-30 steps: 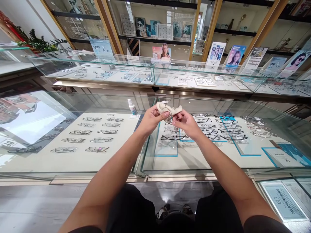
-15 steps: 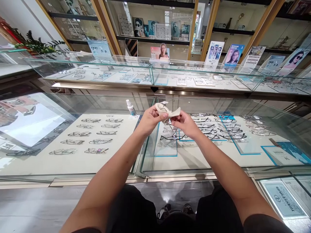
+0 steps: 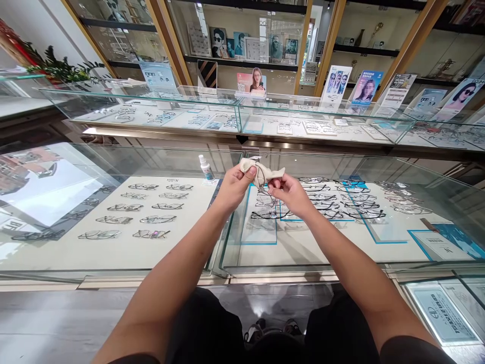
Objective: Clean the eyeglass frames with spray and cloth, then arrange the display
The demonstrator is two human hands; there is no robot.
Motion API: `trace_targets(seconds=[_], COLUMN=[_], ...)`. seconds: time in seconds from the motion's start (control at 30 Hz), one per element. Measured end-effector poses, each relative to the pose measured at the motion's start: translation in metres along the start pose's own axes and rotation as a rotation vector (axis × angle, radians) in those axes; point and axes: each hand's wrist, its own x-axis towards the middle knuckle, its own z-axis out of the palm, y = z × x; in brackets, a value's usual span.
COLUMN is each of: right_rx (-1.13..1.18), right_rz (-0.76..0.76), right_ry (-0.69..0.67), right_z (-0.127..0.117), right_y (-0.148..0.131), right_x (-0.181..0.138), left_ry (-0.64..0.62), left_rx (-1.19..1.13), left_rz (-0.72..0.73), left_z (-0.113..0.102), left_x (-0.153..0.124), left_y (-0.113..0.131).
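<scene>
A cream cleaning cloth [image 3: 270,175] is bunched up between my hands, above the glass counter. My left hand [image 3: 234,186] is closed on the cloth's left part, thumb pressed on top. Thin dark lines of a pair of glasses [image 3: 259,171] show among the folds; most of the frame is covered. My right hand [image 3: 288,193] pinches at the right end of the cloth with thumb and fingers. Whether its fingertips also grip the glasses is hidden.
A white spray bottle [image 3: 206,168] stands on the counter left of my hands. Rows of eyeglasses [image 3: 158,219] lie at left, and more frames [image 3: 322,197] at right. A second glass display case [image 3: 189,126] runs behind, with advertising cards [image 3: 335,86] on top.
My left thumb has shifted up over the cloth, and the cloth is folded differently around the glasses. A small white piece above the cloth no longer shows. My right hand stays nearly in place.
</scene>
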Motion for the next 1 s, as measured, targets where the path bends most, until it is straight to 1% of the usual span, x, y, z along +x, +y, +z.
trace_targets(seconds=[0.2, 0.37, 0.57, 0.7, 0.83, 0.9, 1.0], right_rx=[-0.021, -0.09, -0.228, -0.215, -0.153, -0.103, 0.023], right_rz=[-0.023, -0.043, -0.027, -0.017, 0.003, 0.048, 0.123], right_ry=[0.051, 0.068, 0.031, 0.027, 0.036, 0.038, 0.062], right_z=[-0.003, 0.0, 0.003, 0.006, 0.008, 0.007, 0.003], right_y=[-0.003, -0.006, -0.005, -0.004, -0.002, 0.0, 0.0], right_x=[0.001, 0.0, -0.002, -0.004, -0.005, -0.003, 0.0], left_ry=[-0.045, -0.019, 0.016, 0.044, 0.066, 0.031, -0.087], left_rx=[-0.041, -0.055, -0.011, 0.058, 0.098, 0.089, 0.029], left_rz=[-0.067, -0.111, -0.109, -0.052, -0.02, -0.035, -0.073], left_z=[0.002, 0.004, 0.008, 0.011, 0.007, 0.003, 0.0], left_x=[-0.003, -0.004, -0.005, -0.007, -0.007, -0.006, -0.003], left_y=[0.005, 0.01, 0.01, 0.003, -0.003, -0.003, -0.001])
